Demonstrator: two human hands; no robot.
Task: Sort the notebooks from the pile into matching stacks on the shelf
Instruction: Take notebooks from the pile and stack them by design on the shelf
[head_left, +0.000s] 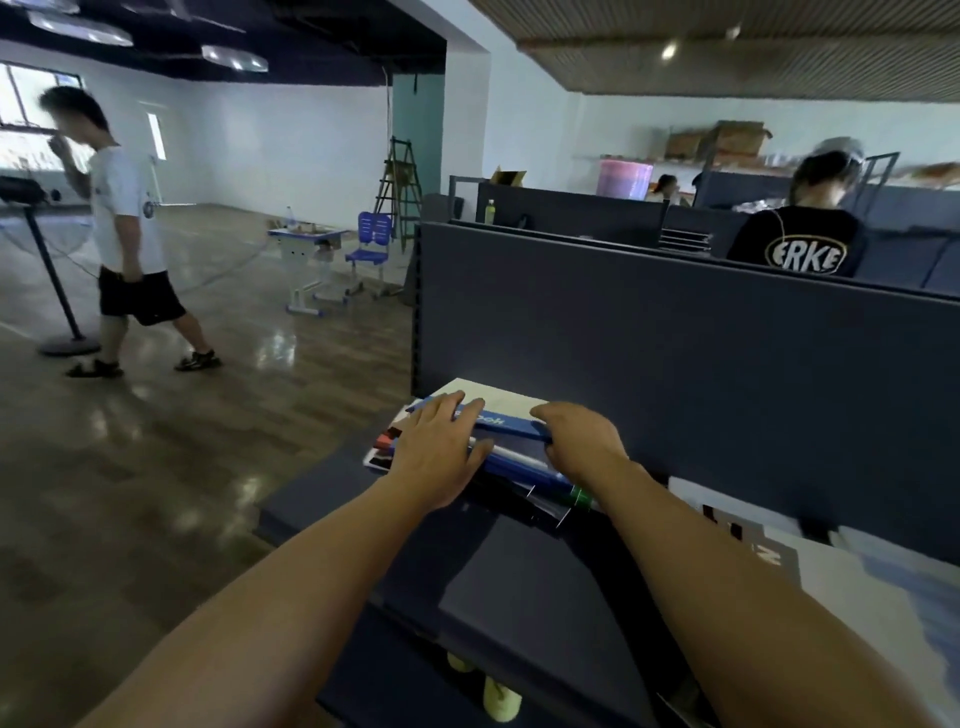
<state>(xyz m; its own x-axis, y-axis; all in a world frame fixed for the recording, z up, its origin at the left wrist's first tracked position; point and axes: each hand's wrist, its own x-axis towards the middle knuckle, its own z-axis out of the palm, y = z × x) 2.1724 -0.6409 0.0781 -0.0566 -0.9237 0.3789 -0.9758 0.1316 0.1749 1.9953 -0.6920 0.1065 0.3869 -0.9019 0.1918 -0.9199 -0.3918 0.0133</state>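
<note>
Reaching forward with both bare arms, a person works at a pile of notebooks (467, 457) lying at the far left end of a dark blue shelf (498, 582). The left hand (441, 452) lies flat on top of the pile, fingers straight and spread, fingertips touching a blue notebook (511, 423) whose cover shows white lettering. The right hand (584, 441), just beside the left but not touching it, curls over the right end of that same blue notebook and appears to grip it; the fingertips are hidden behind the hand. Beneath both hands the pile is fanned out unevenly, with white, red, black and green edges showing. To the right of the right forearm, more notebooks (841, 571) with pale covers lie on the same shelf, blurred. Beyond the hands rises a dark partition panel (675, 353). Left of the left hand, across a glossy wooden floor (182, 441), a person in a white shirt (127, 228) walks past.
</note>
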